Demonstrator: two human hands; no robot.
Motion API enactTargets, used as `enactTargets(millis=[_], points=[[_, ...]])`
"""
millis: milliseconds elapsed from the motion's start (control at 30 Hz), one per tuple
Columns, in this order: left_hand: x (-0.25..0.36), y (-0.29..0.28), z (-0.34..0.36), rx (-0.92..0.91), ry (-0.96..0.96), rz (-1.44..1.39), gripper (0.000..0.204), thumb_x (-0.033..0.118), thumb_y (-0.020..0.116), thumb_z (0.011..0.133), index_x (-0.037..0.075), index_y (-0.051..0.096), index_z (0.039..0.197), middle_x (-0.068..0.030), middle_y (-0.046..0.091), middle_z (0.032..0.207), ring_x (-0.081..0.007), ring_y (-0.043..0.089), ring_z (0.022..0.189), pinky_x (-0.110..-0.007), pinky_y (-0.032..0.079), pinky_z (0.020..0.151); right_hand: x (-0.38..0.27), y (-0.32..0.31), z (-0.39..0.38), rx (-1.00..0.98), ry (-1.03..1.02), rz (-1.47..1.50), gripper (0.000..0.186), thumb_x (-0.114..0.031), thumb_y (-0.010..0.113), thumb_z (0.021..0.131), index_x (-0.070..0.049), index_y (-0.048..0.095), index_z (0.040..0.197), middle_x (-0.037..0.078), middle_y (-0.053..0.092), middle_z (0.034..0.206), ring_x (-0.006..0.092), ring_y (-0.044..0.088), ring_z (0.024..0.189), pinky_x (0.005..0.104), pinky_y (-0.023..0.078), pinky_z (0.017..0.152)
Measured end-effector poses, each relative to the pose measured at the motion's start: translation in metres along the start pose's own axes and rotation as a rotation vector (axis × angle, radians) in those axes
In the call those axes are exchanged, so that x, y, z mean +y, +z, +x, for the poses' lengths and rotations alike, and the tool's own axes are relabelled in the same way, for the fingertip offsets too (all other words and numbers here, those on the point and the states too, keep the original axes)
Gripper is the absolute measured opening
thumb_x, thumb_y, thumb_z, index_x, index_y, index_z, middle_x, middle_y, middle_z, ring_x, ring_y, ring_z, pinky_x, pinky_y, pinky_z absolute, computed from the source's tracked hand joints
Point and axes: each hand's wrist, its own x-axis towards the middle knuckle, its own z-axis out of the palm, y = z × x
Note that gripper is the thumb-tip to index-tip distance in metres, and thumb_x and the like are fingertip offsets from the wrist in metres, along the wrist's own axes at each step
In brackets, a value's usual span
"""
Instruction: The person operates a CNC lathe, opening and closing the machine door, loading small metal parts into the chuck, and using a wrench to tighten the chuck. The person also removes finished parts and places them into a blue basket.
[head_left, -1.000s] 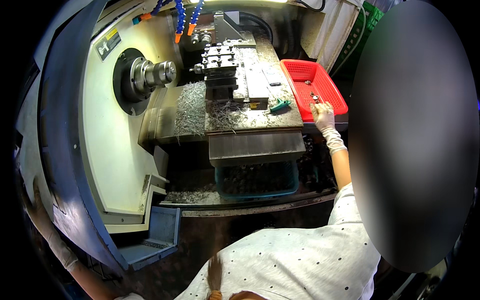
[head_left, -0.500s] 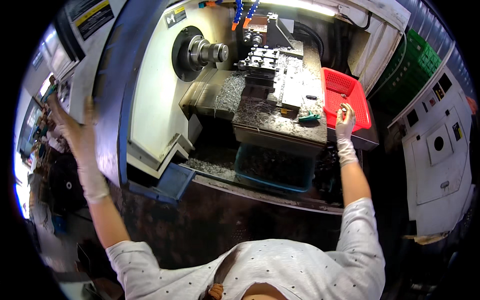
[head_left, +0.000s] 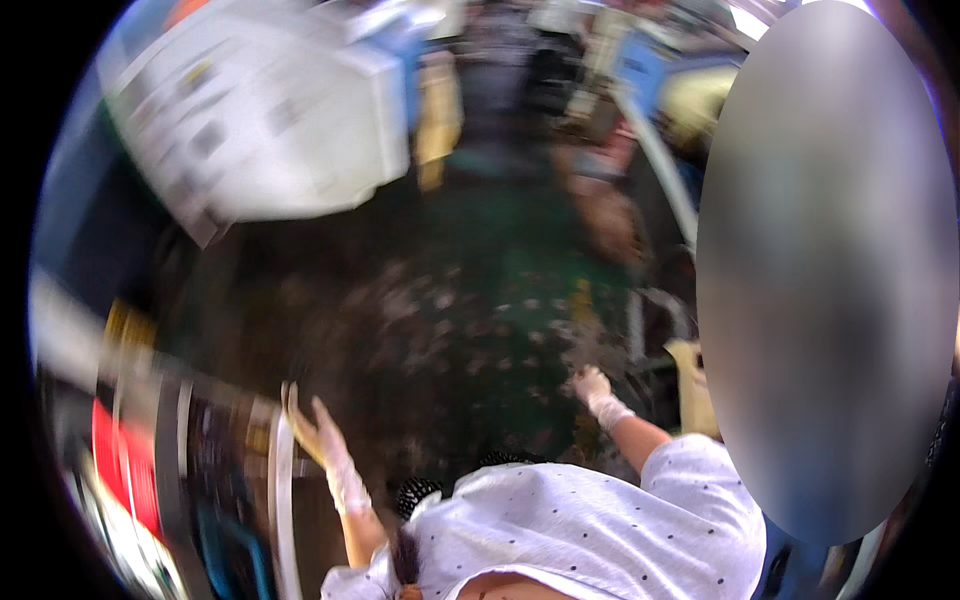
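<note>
My left hand [head_left: 318, 435], in a pale glove, is held low on the left beside the machine's light front edge [head_left: 285, 500]. Its fingers are spread and nothing shows in them. In a matching glove, my right hand [head_left: 592, 385] hangs over the dark floor [head_left: 420, 310] with its fingers curled closed. Whatever it may hold is too small and smeared to make out. The red plastic basket [head_left: 125, 465] lies at the lower left, well apart from both hands.
A white machine cabinet [head_left: 260, 110] stands at the far left. Machines in blue and yellow, smeared by motion, line the far right. A large blurred oval [head_left: 830, 280] hides the right side. The dark, spotted floor runs between.
My view has swung right, away from the lathe's open work area to the floor. My right hand has left the red basket, and my left hand is now lower.
</note>
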Motion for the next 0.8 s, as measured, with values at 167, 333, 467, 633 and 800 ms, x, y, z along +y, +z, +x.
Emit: enactTargets(millis=[167,333,467,633,800], points=[[0.017,0.121,-0.007,-0.285,0.227,0.057,0.027,0.005,0.045,0.07,0.003,0.044,0.097,-0.0126,0.039,0.107,-0.0265,0.035,0.1,-0.036,0.025,0.086,0.122,-0.038,0.015,0.256,0.423,0.301,0.025,-0.025,0.041,0.07,-0.004,0.05,0.08,0.015,0.051,0.081,0.0286,0.049,0.077,0.0362,0.039,0.066],[0.007,0.192,0.036,-0.335,0.386,0.27,0.025,0.004,0.045,0.068,0.004,0.046,0.093,-0.012,0.04,0.107,-0.0266,0.036,0.1,-0.037,0.025,0.085,0.116,0.022,0.052,0.128,0.581,0.618,0.027,-0.024,0.044,0.068,-0.003,0.052,0.083,0.016,0.053,0.081,0.0279,0.05,0.078,0.0334,0.038,0.069],[0.034,0.27,0.121,-0.229,0.404,0.257,0.024,0.003,0.046,0.067,0.003,0.046,0.091,-0.0131,0.04,0.107,-0.0279,0.036,0.099,-0.038,0.025,0.085,0.096,0.043,0.137,-0.001,0.727,0.957,0.029,-0.023,0.046,0.066,-0.002,0.053,0.085,0.016,0.053,0.081,0.0272,0.05,0.079,0.0315,0.038,0.07],[0.148,0.439,0.176,-0.439,0.553,0.093,0.028,0.007,0.049,0.065,0.002,0.045,0.092,-0.0144,0.042,0.103,-0.0287,0.035,0.099,-0.037,0.026,0.084,0.078,-0.018,0.238,0.454,0.475,0.826,0.022,-0.018,0.047,0.068,-0.002,0.053,0.081,0.014,0.052,0.079,0.0238,0.049,0.075,0.0297,0.038,0.068],[0.314,0.613,0.14,-0.72,0.974,-0.171,0.035,0.012,0.052,0.061,0.009,0.044,0.095,-0.0101,0.035,0.11,-0.0274,0.028,0.106,-0.039,0.021,0.087,0.117,-0.101,0.303,0.669,0.427,0.856,0.016,-0.013,0.047,0.069,-0.002,0.053,0.079,0.011,0.051,0.077,0.0183,0.049,0.071,0.0265,0.037,0.065]])
